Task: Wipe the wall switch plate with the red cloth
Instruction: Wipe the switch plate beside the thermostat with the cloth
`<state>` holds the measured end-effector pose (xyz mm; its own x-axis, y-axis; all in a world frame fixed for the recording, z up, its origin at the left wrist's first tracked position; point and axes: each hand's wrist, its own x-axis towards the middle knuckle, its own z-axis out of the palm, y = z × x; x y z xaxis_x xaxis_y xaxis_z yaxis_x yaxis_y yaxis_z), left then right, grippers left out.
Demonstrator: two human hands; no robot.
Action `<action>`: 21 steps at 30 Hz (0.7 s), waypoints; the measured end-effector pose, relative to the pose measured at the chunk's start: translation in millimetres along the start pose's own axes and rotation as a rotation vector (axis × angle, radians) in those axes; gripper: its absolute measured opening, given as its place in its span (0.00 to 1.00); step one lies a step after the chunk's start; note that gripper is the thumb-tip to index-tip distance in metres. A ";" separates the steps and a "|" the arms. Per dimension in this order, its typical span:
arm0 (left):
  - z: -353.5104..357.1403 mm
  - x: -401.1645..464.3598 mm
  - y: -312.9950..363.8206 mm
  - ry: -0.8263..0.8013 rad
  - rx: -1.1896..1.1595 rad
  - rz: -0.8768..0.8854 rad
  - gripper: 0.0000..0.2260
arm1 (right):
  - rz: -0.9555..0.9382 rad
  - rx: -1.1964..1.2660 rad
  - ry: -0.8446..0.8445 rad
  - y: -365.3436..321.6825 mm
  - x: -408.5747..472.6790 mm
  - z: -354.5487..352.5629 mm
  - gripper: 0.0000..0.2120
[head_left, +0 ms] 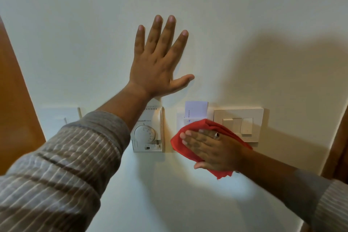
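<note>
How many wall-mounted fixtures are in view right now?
3. The thermostat sits on the left, the card holder in the middle, partly behind the red cloth, and the switch plate on the right. None seems hidden.

Cloth (190,145) red; switch plate (238,117) cream; thermostat (148,133) white; sleeve (62,165) grey-brown, pale stripes; wall (94,24) off-white.

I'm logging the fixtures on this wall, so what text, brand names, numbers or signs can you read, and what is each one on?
"Honeywell Home", faint, on the thermostat, above its dial.
Numbers around the thermostat dial: too small to read.
Small print on the white card in the wall slot: blurred, unreadable.
Switch plate: no text visible.
</note>
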<state>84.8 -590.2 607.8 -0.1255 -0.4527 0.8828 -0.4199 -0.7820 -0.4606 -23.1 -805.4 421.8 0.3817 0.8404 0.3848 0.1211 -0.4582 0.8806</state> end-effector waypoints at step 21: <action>-1.7 1.4 1.9 0.005 0.003 -0.017 0.44 | 0.022 0.085 -0.050 14.1 23.5 -8.7 0.42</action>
<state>82.3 -591.6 608.3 -0.1224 -0.4371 0.8911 -0.4194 -0.7909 -0.4456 -20.4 -789.6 445.7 0.4303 0.8151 0.3880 0.1888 -0.5015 0.8443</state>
